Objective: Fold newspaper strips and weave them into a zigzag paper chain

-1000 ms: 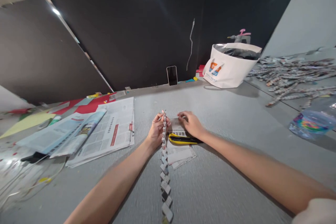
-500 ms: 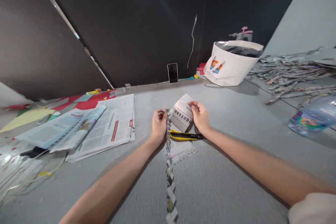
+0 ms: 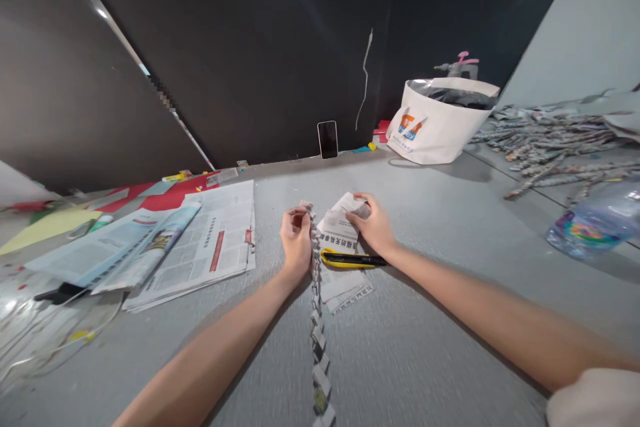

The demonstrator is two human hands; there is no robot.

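A braided newspaper strip [image 3: 319,333] runs up the middle of the grey table from the bottom edge. Its upper end is pinched in my left hand [image 3: 298,237], with a short tip showing above the fingers. To the right, my right hand [image 3: 373,223] holds the top right corner of a printed newspaper piece [image 3: 340,227] between thumb and fingers. Just below that piece lies a yellow and black cutter knife [image 3: 350,258], near my right wrist. More paper scraps [image 3: 345,288] lie under and below the knife, beside the strip.
Folded newspapers [image 3: 215,240] lie at left, near cables [image 3: 30,340] and coloured paper. A phone [image 3: 328,140] leans on the black panel. A white bag [image 3: 440,123] stands back right, with many paper braids [image 3: 555,140] and a clear plastic bottle [image 3: 595,220] beyond.
My left hand has shifted slightly left with the strip's upper end. The newspaper piece has come down and its corner now bends in my right hand.
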